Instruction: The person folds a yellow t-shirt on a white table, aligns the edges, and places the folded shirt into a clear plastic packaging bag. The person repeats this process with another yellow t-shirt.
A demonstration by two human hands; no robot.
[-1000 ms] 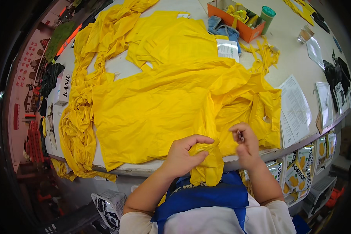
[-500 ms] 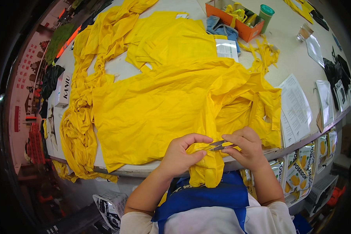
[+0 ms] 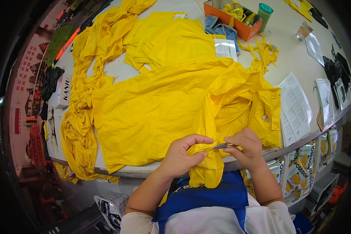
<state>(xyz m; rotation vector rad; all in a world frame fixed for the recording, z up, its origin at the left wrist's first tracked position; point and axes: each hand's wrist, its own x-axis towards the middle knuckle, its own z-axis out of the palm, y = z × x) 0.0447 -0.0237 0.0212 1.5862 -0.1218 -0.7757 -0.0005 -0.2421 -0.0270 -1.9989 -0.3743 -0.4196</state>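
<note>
Compared with a second ago, our right hand (image 3: 247, 148) is closer to the left, and the small pointed metal snips (image 3: 221, 146) it holds now reach the cloth. We have its thumb and fingers pressed together around the tool; the blades point toward our left hand (image 3: 185, 155) and look nearly together, though we cannot tell whether they grip a thread. Our left hand is curled, a fold of the yellow garment (image 3: 152, 113) pinched between thumb and forefinger. From that pinch the cloth hangs below the hand, in front of our blue apron (image 3: 206, 199); most of the garment lies spread beyond both hands and to the left hand's left. Well beyond our right hand stands an orange box (image 3: 249, 33), and to that hand's right we see printed sheets (image 3: 294, 111).
</note>
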